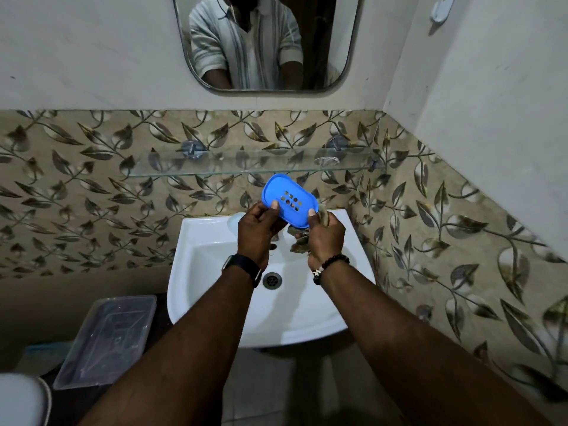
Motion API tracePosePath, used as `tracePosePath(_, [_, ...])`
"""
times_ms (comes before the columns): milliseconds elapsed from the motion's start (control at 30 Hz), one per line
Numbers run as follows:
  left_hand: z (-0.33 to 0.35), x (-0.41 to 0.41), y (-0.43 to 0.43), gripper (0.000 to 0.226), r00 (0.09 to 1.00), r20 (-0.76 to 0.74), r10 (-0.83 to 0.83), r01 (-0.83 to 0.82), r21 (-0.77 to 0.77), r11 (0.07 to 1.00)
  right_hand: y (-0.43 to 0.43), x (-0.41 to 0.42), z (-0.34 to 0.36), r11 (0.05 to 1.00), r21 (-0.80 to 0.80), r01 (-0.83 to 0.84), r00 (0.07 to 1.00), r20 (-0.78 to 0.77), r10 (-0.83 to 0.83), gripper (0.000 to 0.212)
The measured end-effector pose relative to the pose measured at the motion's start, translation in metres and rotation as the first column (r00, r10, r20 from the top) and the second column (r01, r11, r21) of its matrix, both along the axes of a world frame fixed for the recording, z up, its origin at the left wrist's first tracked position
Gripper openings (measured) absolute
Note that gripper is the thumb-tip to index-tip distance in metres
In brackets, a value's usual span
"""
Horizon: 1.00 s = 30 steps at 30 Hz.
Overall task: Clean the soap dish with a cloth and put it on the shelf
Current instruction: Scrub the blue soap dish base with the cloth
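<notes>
Hidden: the cloth was mostly covered by the right hand.
Soap dish: the blue soap dish was tilted above the sink, just under the glass shelf edge and not touching it.
Fingers: the left hand pinched the dish's left end. The right hand gripped the cloth, with its thumb on the dish's right end.
Around: a clear plastic box stood left of the sink.

The soap dish is bright blue, the sink white, the cloth drab brown; the wall tiles show brown leaves on beige.
</notes>
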<state>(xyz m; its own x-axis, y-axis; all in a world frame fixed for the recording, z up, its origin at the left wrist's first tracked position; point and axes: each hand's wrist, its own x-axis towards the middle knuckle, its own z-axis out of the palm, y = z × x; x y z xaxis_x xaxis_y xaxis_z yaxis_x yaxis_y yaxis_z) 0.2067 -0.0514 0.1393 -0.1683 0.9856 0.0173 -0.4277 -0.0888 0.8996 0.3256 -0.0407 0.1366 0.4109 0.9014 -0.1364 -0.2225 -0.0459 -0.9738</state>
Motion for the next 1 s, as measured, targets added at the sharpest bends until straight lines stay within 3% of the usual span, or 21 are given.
tracePosePath(133, [0.003, -0.022, 0.005, 0.036, 0.999, 0.04, -0.027, 0.031, -0.093, 0.995, 0.008, 0.021, 0.008, 0.999, 0.031, -0.015, 0.94, 0.342, 0.004, 0.02])
tracePosePath(267, [-0.001, -0.03, 0.006, 0.017, 0.99, 0.02, -0.142, 0.144, -0.113, 0.983, 0.012, 0.027, 0.008, 0.994, 0.1, -0.047, 0.826, 0.563, -0.018, 0.007])
tracePosePath(300, [-0.003, -0.028, 0.006, 0.013, 0.99, 0.011, -0.141, 0.141, -0.11, 0.984, 0.01, 0.027, 0.008, 0.987, 0.156, -0.037, 0.765, 0.64, -0.072, 0.004])
tracePosePath(367, [-0.009, -0.023, 0.004, 0.014, 0.994, -0.016, -0.11, 0.108, -0.099, 0.989, 0.004, 0.027, 0.009, 0.943, 0.326, -0.062, 0.596, 0.77, -0.227, 0.026])
tracePosePath(467, [-0.014, -0.013, 0.003, 0.013, 0.996, -0.033, -0.087, 0.084, -0.081, 0.993, -0.004, 0.024, 0.009, 0.81, 0.466, -0.356, 0.154, 0.884, -0.441, 0.044])
tracePosePath(500, [-0.016, -0.01, 0.003, 0.013, 0.996, -0.029, -0.082, 0.08, -0.074, 0.994, -0.005, 0.02, 0.006, 0.753, 0.449, -0.481, 0.089, 0.88, -0.467, 0.044])
tracePosePath(567, [-0.018, -0.008, 0.005, 0.011, 0.998, -0.033, -0.046, 0.044, -0.065, 0.997, -0.009, 0.01, 0.0, 0.647, 0.403, -0.648, 0.118, 0.892, -0.437, 0.042])
tracePosePath(633, [-0.021, -0.008, 0.007, 0.015, 0.999, -0.049, -0.009, 0.007, -0.056, 0.998, -0.01, 0.004, -0.001, 0.617, 0.376, -0.691, 0.133, 0.906, -0.403, 0.041])
tracePosePath(733, [-0.023, -0.013, 0.007, 0.023, 0.997, -0.074, -0.015, 0.011, -0.054, 0.998, -0.001, 0.013, 0.008, 0.739, 0.314, -0.596, 0.004, 0.922, -0.388, 0.041])
tracePosePath(800, [-0.023, -0.016, 0.006, 0.02, 0.997, -0.076, -0.001, -0.004, -0.056, 0.998, 0.002, 0.023, 0.016, 0.841, 0.285, -0.46, -0.002, 0.947, -0.321, 0.043])
tracePosePath(900, [-0.024, -0.016, 0.005, 0.016, 0.998, -0.063, 0.008, -0.012, -0.05, 0.999, 0.006, 0.027, 0.018, 0.885, 0.31, -0.347, 0.178, 0.948, -0.262, 0.033])
tracePosePath(1000, [-0.024, -0.014, 0.004, 0.015, 0.997, -0.074, -0.017, 0.014, -0.043, 0.999, 0.001, 0.012, 0.016, 0.847, 0.352, -0.398, 0.342, 0.914, -0.219, 0.022])
